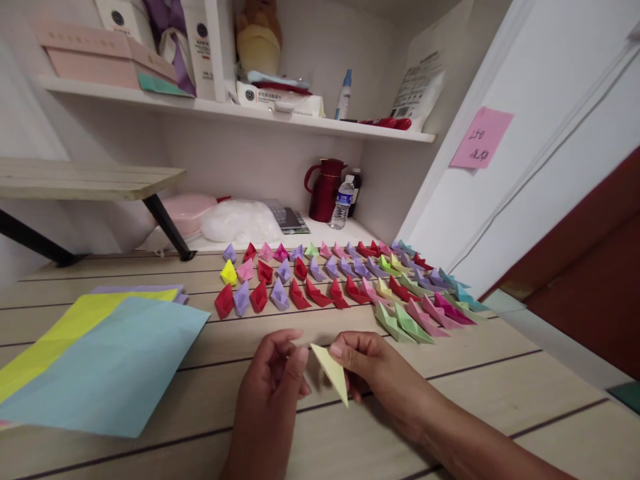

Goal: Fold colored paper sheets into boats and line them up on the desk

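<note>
**Close quarters, light pinch**

On the slatted table (525, 387), the blue sheet (115, 360) lies unweighted; a brushing arm could drag it. Paper boats (339, 295) crowd the far side – 1 careless knuckle might topple several. The left hand (280, 373) curls loosely, apparently empty. The right hand (367, 357) pinches the folded pale-yellow paper (331, 373) between them – a slip could skew its crease.

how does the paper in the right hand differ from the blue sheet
The held paper is pale yellow, the blue sheet light blue. The held paper looks smaller than the blue sheet. The right hand grips the held paper, while the blue sheet lies on a yellow sheet. Both have straight edges.
</note>
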